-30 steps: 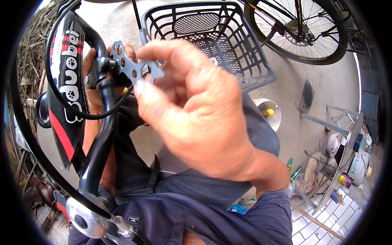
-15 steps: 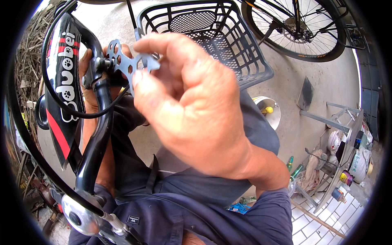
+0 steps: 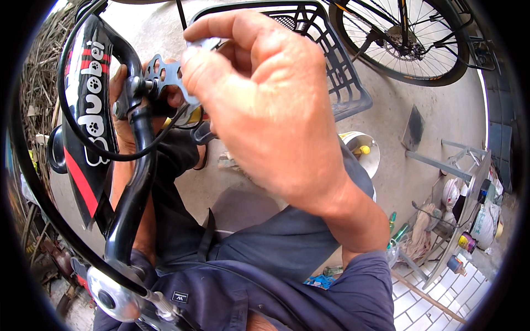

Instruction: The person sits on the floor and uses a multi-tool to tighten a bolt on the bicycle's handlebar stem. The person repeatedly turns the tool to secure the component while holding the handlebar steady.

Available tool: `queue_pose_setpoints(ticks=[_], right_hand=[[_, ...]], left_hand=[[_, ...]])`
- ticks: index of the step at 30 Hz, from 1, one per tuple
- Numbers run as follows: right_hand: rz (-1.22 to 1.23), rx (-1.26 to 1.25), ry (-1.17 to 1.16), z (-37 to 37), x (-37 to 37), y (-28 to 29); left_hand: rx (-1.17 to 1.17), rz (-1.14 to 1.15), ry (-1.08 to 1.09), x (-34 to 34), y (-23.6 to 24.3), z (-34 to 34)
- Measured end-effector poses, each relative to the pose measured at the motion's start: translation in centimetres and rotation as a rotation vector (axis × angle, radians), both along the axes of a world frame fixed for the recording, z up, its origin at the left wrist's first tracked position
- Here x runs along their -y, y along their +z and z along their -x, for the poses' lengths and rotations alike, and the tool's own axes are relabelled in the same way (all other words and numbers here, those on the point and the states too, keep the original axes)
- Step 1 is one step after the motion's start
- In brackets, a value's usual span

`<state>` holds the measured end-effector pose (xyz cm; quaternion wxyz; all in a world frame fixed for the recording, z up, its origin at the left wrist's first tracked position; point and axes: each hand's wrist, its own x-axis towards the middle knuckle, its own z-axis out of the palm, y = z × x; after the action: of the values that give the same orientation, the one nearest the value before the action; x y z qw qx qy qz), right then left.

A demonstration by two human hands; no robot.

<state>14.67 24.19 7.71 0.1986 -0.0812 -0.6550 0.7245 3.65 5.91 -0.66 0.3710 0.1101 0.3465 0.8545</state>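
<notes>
One flat, holed wrench point(image 3: 172, 71) sits right of the handlebar point(image 3: 133, 201), one end at the bolt point(image 3: 137, 85) beside it; full seating cannot be confirmed. The right hand point(image 3: 270, 105), right of the handlebar, pinches the wrench between thumb and finger. The left hand point(image 3: 123, 131) is partly hidden behind the handlebar, fingers showing either side; cannot tell how firmly it grips. Recommended practice: keep the wrench square on the bolt, steady the handlebar, and press evenly at the far end. The wrench's long axis appears crosswise, pointing rightward from the handlebar; the thumb obscures its exact tilt.
</notes>
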Motion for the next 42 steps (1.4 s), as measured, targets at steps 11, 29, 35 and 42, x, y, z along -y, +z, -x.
queue_pose_setpoints(ticks=[11,29,35,42], right_hand=[[-0.276,-0.027,0.137,-4.4,3.4,-0.5],[0.003,0.020,-0.005,-0.3,0.8,0.1],[-0.058,0.091,0.026,-0.5,-0.3,-0.7],[-0.150,0.004,0.066,-2.8,2.9,0.3]], left_hand=[[-0.025,-0.150,-0.157,0.3,0.0,0.5],[0.055,0.021,0.008,1.0,0.5,0.0],[0.131,0.043,0.078,-0.6,-0.7,-0.2],[0.068,-0.107,0.049,-0.3,0.6,-1.0]])
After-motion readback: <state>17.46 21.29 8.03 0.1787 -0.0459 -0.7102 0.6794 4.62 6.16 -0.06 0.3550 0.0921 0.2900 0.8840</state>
